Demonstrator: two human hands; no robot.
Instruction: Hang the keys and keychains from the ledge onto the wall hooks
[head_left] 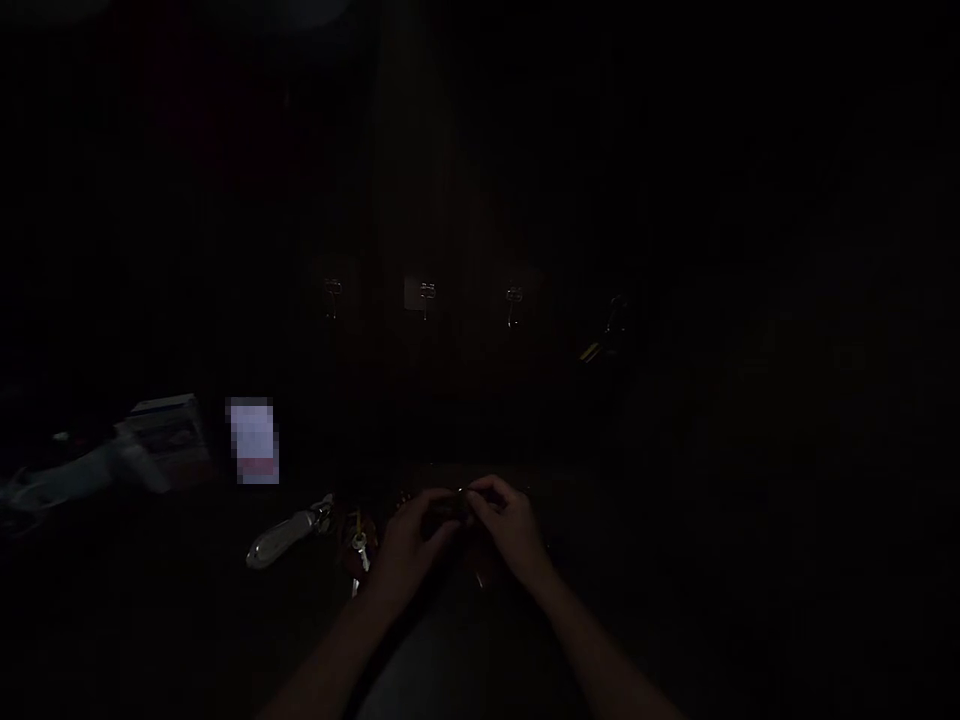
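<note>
It is very dark. My left hand (411, 532) and my right hand (508, 518) meet low in the middle of the view, both with fingers closed in a pinch. A small shiny thing (460, 492) shows between their fingertips, too dim to make out. Just left of my left hand lie several keys (360, 548) beside something brownish red. Farther left is a tool with a pale, smooth handle (279, 540) and a metal end. Below my hands, a dim reddish thing (481, 578) catches a glint.
A pixelated bright rectangle (253, 440) stands at the left, with a box (169, 440) beyond it. Pale crumpled material (67, 475) lies at the far left. Several wire hooks (427, 292) line the back, and a yellow-marked item (591, 351) hangs at their right end.
</note>
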